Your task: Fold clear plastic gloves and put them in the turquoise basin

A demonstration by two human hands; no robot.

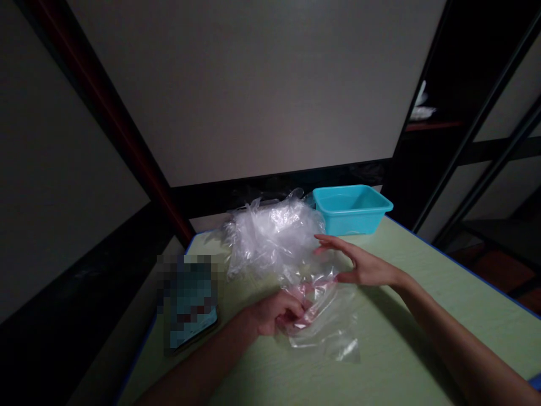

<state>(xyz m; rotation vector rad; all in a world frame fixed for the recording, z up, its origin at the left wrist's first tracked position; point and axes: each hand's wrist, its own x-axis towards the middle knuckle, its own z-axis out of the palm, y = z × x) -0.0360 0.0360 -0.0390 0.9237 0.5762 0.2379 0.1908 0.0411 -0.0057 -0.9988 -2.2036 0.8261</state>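
A thin clear plastic bag lies loosely over the near middle of the table. My left hand is closed on it, with the film wrapped about the fingers. To the right, my right hand has its fingers apart, the thumb close to the upper edge of the bag; whether the thumb touches the film I cannot tell. Just beyond both hands sits a heap of crumpled clear plastic bags, their folds shiny and overlapping.
A turquoise plastic basin stands at the back right, beside the heap. On the left lies a partly blurred flat device. The pale green table has a blue edge, and a light panel rises behind it.
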